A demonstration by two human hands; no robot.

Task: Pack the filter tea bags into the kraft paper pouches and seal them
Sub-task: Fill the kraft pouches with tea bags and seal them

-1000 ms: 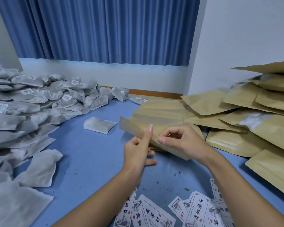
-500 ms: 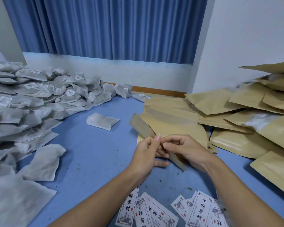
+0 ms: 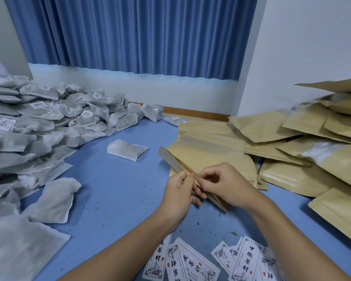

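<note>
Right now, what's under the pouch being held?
The held pouch is edge-on between left hand and right hand. Under it: blue table; behind its far end, the flat pouch stack. Table beneath the hands is hidden.

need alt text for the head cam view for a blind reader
A person's left hand and right hand pinch a flat kraft paper pouch, held edge-on over a blue table. A heap of filter tea bags lies to the left, a pile of kraft pouches to the right, and printed labels lie nearest the camera.
</note>
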